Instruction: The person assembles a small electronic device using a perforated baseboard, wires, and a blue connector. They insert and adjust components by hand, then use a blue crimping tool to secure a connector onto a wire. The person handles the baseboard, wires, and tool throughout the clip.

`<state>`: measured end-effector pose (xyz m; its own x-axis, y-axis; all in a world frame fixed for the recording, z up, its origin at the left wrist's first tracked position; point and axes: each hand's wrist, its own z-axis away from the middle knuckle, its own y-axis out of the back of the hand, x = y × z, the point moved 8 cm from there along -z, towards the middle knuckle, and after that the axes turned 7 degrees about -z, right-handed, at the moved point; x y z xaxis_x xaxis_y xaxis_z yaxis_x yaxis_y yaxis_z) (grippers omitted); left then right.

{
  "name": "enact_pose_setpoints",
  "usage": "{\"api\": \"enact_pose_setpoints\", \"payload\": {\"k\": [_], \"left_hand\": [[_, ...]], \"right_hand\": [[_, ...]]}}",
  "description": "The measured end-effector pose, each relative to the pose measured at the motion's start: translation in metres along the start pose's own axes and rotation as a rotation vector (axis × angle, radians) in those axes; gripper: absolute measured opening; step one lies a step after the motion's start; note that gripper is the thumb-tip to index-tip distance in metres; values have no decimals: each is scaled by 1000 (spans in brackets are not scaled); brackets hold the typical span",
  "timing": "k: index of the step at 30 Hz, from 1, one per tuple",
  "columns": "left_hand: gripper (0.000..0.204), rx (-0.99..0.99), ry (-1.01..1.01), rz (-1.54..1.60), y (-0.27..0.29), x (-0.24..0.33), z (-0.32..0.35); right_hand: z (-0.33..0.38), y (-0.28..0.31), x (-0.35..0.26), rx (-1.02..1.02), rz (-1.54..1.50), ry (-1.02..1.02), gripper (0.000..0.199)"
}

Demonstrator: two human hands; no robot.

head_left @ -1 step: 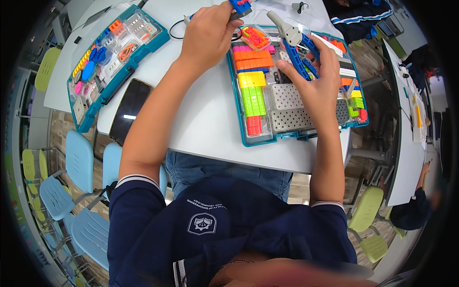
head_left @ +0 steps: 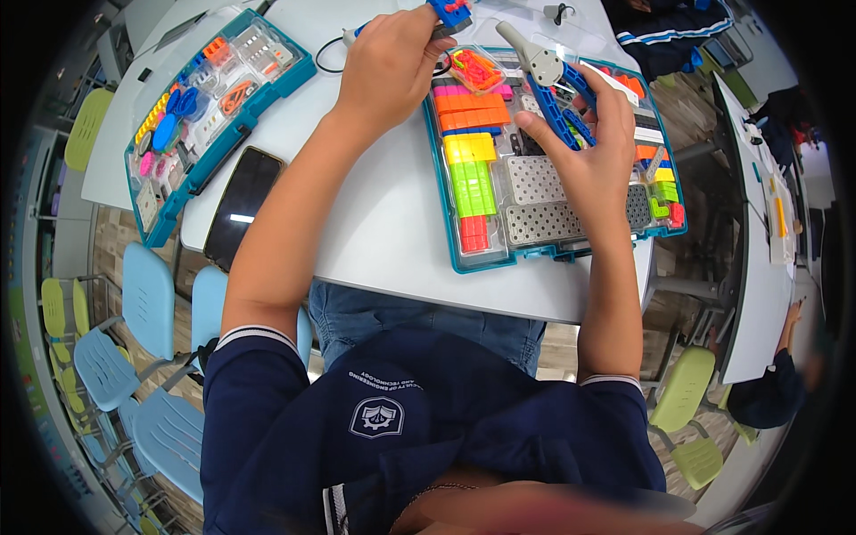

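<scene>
Blue beams joined to a grey angled piece, the assembly (head_left: 548, 82) is sitting in the right hand (head_left: 596, 152), its fingers curling around the blue part above the open teal parts case (head_left: 499, 254). The left hand (head_left: 390, 64) is closing around a small blue and red piece (head_left: 451, 12) at the far table (head_left: 374, 223) edge, pinching it at the fingertips.

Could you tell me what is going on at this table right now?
A person sits at a white table building with a construction kit. The left hand grips a small blue and red piece, while the right hand holds a blue and grey assembly over the open parts tray. A second tray and a phone lie to the left.
</scene>
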<state>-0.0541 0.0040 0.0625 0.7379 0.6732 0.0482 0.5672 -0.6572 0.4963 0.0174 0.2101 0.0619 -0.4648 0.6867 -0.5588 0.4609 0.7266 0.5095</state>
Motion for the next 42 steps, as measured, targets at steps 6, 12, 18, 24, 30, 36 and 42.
{"api": "enact_pose_setpoints", "payload": {"k": [6,12,18,24,30,36,42], "left_hand": [[20,-5,-110,-114,-6,14,1],[24,36,-156,-154,-3,16,1],[24,-32,-171,-218,-4,12,1],[22,-100,-221,-235,-9,16,2],[22,-92,-219,-251,-9,15,3],[25,-36,-266,-294,-5,11,2],[25,3,-318,-313,3,5,3]], "right_hand": [[1,1,-5,33,105,109,66],[1,1,-8,35,146,141,63],[2,2,-9,53,157,146,61],[2,4,-10,80,216,176,60],[4,-2,-4,-12,267,56,58],[9,-9,5,-90,63,-132,62],[19,-26,28,-385,-363,-579,57]]}}
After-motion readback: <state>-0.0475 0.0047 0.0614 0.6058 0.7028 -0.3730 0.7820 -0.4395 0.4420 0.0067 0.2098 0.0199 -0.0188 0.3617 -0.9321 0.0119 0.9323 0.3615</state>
